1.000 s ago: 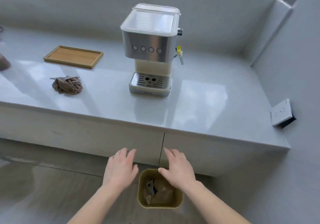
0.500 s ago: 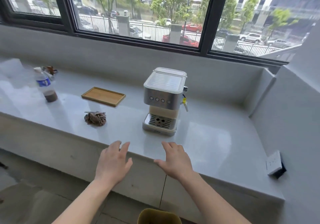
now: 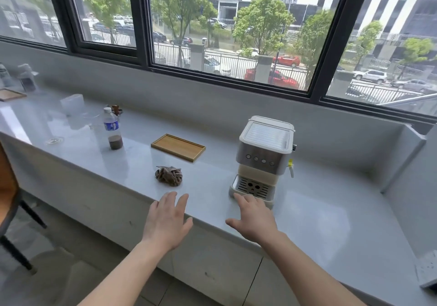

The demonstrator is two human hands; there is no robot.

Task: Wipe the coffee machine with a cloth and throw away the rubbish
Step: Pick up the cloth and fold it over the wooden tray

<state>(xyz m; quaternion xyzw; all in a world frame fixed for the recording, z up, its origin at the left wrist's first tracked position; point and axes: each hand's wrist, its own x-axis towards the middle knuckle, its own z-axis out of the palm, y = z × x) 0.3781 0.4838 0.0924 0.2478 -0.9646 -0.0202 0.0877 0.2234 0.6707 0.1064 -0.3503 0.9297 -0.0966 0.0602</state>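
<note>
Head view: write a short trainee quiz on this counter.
1. True or false: the left hand grips the brown cloth.
2. What lies between the bottle and the coffee machine? A) wooden tray B) mug C) plate
3. Which hand is nearer the coffee machine?
Key: 1 false, it is open and holds nothing; 2 A; 3 the right hand.

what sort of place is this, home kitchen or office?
Probably an office break corner, though a flat is possible: a coffee machine on a long grey counter, wide windows onto a street of tall buildings, a wooden tray.
</note>
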